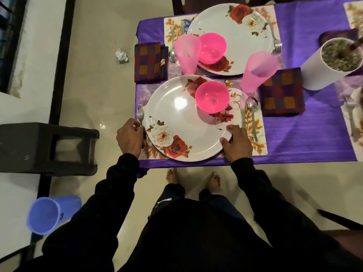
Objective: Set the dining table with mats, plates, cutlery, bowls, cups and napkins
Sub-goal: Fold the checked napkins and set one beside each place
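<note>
White, rose-printed, the near plate lies on its mat at the tabletop edge, a pink bowl on it. The left hand pinches the fork beside the plate's left rim. The right hand curls its grip on the right rim.

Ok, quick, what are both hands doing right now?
Left hand: fingers curled, pinching the fork handle beside the near plate.
Right hand: holding that plate's rim.

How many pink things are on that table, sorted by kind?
Pink cups: 2
Pink bowls: 2
Total: 4
</note>
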